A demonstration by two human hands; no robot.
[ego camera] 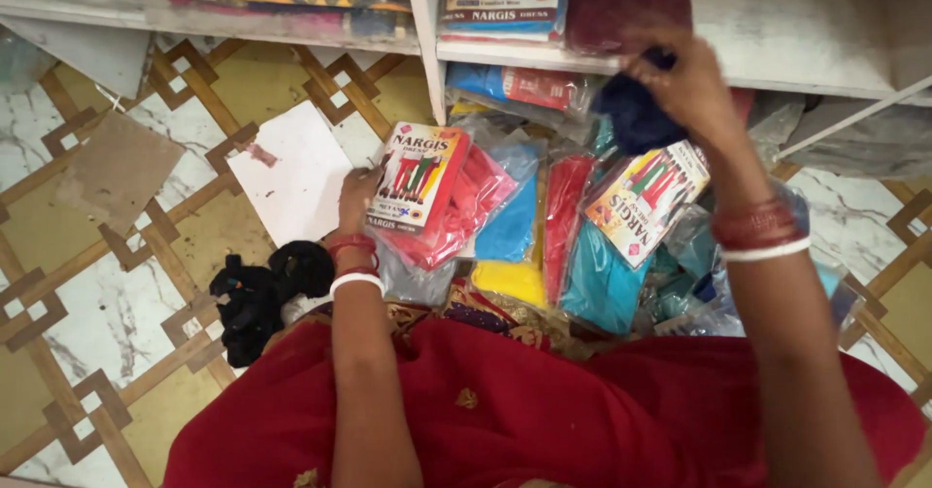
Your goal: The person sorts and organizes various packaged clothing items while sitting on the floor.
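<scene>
Left hand (pixel 357 197) gripping the left edge of a red clothing packet (pixel 439 197) atop the heap of plastic-wrapped garments (pixel 544 255) near the white shelf (pixel 777 32). Right hand (pixel 691 85) closed around a dark blue cloth (pixel 631 114), raised at the shelf's front edge, far right. Open tiled floor (pixel 87 284) to the left, beyond a black cloth (pixel 262 299) and white card (pixel 291 172).

Your left hand (pixel 357 197) grips the edge of a clear packet of red cloth (pixel 437 197) at about 10 o'clock from your lap. Your right hand (pixel 691 90) is raised at 1 o'clock, closed on a dark blue cloth (pixel 631 114) before the white shelf (pixel 777 22). Blue and yellow packets (pixel 510 245) lie between your arms, and a black cloth (pixel 257 299) lies on the patterned floor (pixel 87 294) at 9 o'clock.
</scene>
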